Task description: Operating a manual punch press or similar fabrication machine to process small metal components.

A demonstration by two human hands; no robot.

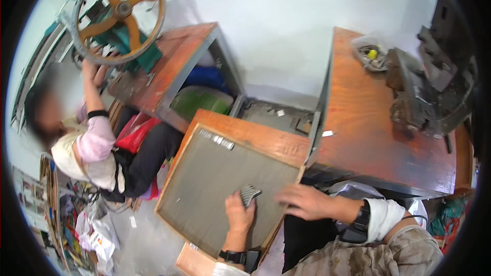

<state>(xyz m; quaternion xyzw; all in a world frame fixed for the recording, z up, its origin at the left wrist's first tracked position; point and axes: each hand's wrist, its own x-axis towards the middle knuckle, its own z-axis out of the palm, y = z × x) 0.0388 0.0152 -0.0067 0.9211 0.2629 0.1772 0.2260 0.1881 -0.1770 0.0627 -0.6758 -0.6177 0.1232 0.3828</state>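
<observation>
A shallow wooden-framed tray [204, 194] with a grey bottom lies tilted in front of me. Over its lower middle, my left hand [239, 213] is closed on a small block of thin, ridged metal strips [249, 194]. A short row of similar small metal pieces [217, 139] lies along the tray's far left edge. My right hand [304, 201] hovers by the tray's right rim, its fingers apart and slightly blurred, and no object shows in them. Both my wrists wear dark straps.
At left, another person [92, 148] sits with hands at a green machine with a large handwheel [123, 9]. To the right, a wooden bench [353, 107] bears a dark metal machine [429, 87] and a bag of small parts [369, 53]. Plastic bags [99, 235] lie at lower left.
</observation>
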